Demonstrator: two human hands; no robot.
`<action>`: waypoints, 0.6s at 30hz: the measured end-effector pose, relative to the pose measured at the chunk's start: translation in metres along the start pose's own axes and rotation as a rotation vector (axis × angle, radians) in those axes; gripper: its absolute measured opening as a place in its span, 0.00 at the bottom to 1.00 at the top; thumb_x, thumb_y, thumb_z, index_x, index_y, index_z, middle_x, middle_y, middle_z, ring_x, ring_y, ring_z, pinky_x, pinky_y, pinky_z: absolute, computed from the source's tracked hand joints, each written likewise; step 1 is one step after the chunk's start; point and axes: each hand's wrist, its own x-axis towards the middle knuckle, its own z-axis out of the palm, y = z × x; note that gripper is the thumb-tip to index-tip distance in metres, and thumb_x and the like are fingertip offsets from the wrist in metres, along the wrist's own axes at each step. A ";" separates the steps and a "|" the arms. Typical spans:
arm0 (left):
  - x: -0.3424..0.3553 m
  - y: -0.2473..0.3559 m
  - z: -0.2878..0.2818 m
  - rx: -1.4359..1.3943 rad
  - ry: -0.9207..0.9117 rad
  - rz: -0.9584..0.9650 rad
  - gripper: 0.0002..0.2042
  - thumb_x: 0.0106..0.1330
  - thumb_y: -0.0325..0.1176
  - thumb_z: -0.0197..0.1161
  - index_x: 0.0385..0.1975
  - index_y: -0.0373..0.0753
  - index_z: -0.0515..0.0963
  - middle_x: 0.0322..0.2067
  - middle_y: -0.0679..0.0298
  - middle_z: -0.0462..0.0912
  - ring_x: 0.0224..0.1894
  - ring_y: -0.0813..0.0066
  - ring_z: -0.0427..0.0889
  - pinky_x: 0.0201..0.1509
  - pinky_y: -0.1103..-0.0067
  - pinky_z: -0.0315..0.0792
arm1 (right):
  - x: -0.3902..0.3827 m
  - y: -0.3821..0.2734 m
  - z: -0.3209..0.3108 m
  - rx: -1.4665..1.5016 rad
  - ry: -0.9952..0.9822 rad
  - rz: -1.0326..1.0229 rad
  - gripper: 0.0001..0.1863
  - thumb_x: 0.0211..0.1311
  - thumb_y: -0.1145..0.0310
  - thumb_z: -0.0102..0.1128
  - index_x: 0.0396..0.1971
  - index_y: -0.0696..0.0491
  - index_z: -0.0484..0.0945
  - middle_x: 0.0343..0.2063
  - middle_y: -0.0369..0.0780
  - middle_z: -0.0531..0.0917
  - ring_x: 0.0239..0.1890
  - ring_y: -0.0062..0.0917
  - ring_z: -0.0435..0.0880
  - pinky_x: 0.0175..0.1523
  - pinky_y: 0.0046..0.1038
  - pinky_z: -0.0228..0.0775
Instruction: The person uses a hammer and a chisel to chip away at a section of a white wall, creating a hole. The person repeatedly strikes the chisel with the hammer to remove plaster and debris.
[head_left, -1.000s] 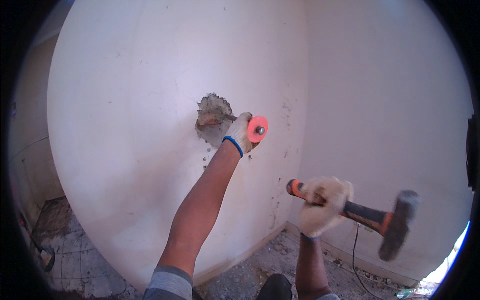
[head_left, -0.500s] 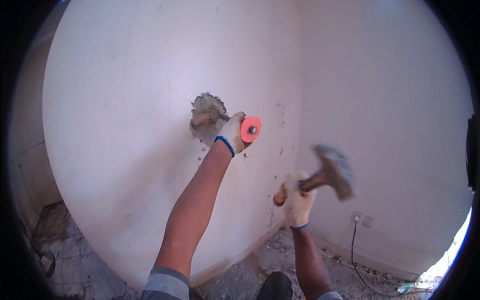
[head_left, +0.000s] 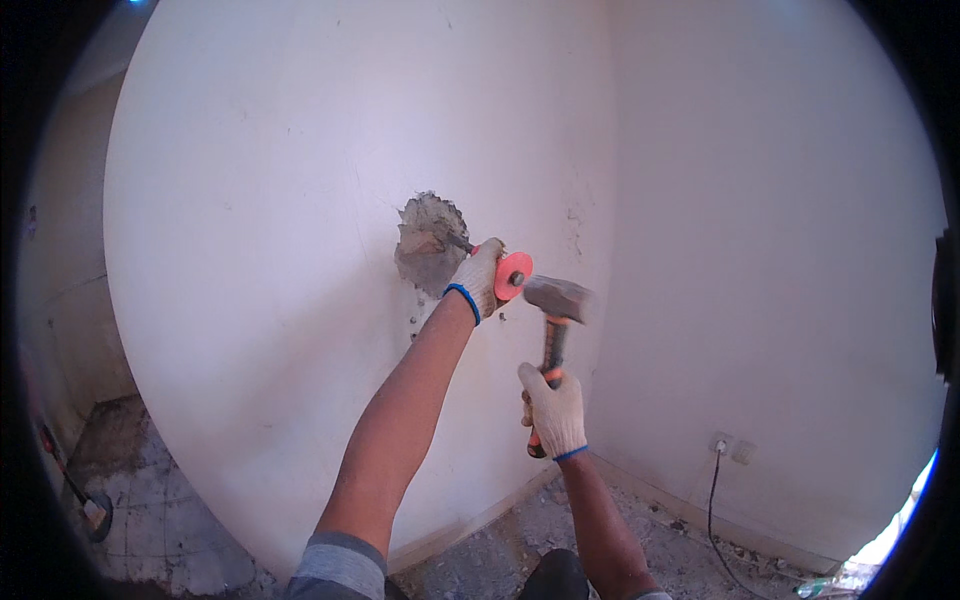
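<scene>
My left hand (head_left: 477, 279), in a white knitted glove with a blue cuff, is closed round a chisel. The chisel's round red hand guard (head_left: 514, 275) and metal striking end face right, and its shaft reaches into a rough hole (head_left: 431, 243) broken in the white wall (head_left: 260, 200). Inside the hole, grey mortar and some reddish brick show; the chisel's tip is hard to make out. My right hand (head_left: 556, 412), gloved alike, grips the black and orange handle of a club hammer (head_left: 556, 299). The hammer's head is just right of the chisel's end, slightly blurred.
A second wall (head_left: 760, 250) meets this one at a corner on the right. Low on it are sockets (head_left: 731, 447) with a black cable (head_left: 712, 520) plugged in. Rubble and dust lie on the floor (head_left: 480, 550). A long-handled tool (head_left: 92, 512) lies at the far left.
My right hand has swung the hammer up and left, from low on the right to beside the chisel's end. The left hand keeps the chisel at the hole. The view has shifted slightly.
</scene>
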 end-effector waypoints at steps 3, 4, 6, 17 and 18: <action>-0.005 0.004 -0.004 0.051 -0.023 0.003 0.11 0.70 0.44 0.61 0.43 0.46 0.74 0.37 0.65 0.81 0.36 0.71 0.84 0.39 0.64 0.82 | -0.017 -0.011 -0.015 0.293 0.110 -0.084 0.12 0.68 0.66 0.63 0.25 0.53 0.74 0.17 0.34 0.74 0.15 0.19 0.73 0.21 0.26 0.66; -0.007 0.005 -0.006 0.060 0.002 -0.005 0.11 0.70 0.44 0.62 0.43 0.46 0.74 0.37 0.66 0.81 0.37 0.71 0.84 0.40 0.64 0.82 | -0.022 -0.014 -0.017 0.408 0.099 -0.135 0.11 0.68 0.67 0.62 0.26 0.53 0.73 0.17 0.34 0.74 0.15 0.19 0.73 0.21 0.26 0.66; -0.010 0.007 -0.008 0.022 -0.021 -0.015 0.11 0.70 0.45 0.61 0.45 0.47 0.74 0.39 0.66 0.82 0.40 0.73 0.84 0.45 0.64 0.82 | -0.020 -0.023 -0.018 0.516 0.184 -0.480 0.12 0.71 0.70 0.59 0.26 0.53 0.71 0.17 0.34 0.72 0.15 0.20 0.70 0.20 0.27 0.63; -0.015 0.007 -0.010 0.028 -0.038 0.008 0.13 0.71 0.46 0.62 0.43 0.45 0.73 0.37 0.66 0.81 0.36 0.72 0.83 0.41 0.66 0.83 | 0.016 0.010 0.005 -0.189 0.029 -0.010 0.19 0.64 0.55 0.68 0.24 0.53 0.75 0.15 0.31 0.75 0.16 0.18 0.74 0.21 0.27 0.65; -0.016 0.006 -0.010 0.029 -0.015 -0.003 0.13 0.71 0.46 0.62 0.42 0.45 0.74 0.37 0.66 0.81 0.36 0.72 0.83 0.41 0.66 0.84 | 0.010 0.010 0.001 -0.174 0.073 0.068 0.22 0.63 0.50 0.69 0.23 0.53 0.75 0.13 0.30 0.74 0.15 0.18 0.73 0.21 0.28 0.64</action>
